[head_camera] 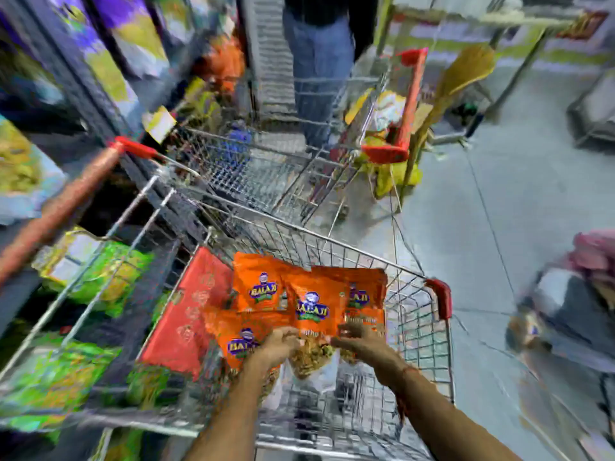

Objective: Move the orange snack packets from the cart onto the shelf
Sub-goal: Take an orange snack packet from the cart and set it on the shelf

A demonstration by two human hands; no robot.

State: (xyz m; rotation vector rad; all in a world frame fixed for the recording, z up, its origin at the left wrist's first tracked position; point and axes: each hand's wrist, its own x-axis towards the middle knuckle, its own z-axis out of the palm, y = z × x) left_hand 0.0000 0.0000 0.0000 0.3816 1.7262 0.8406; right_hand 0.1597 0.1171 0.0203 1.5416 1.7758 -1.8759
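Note:
Several orange snack packets (pixel 309 301) with a purple logo lie fanned out over the wire cart (pixel 419 314) in front of me. My left hand (pixel 283 344) grips the lower edge of the packets on the left side. My right hand (pixel 359 337) holds the same bunch at its lower right. A red flap (pixel 186 314) of the cart's seat leans behind the packets. The shelf (pixel 100 277) with green snack bags stands to my left. The picture is blurred.
A second wire cart (pixel 266 168) with red handles stands ahead, and a person in jeans (pixel 319 68) stands beyond it. Yellow bags (pixel 392 174) and a broom (pixel 459 74) sit to the right of that cart. Grey floor (pixel 499 211) opens to the right.

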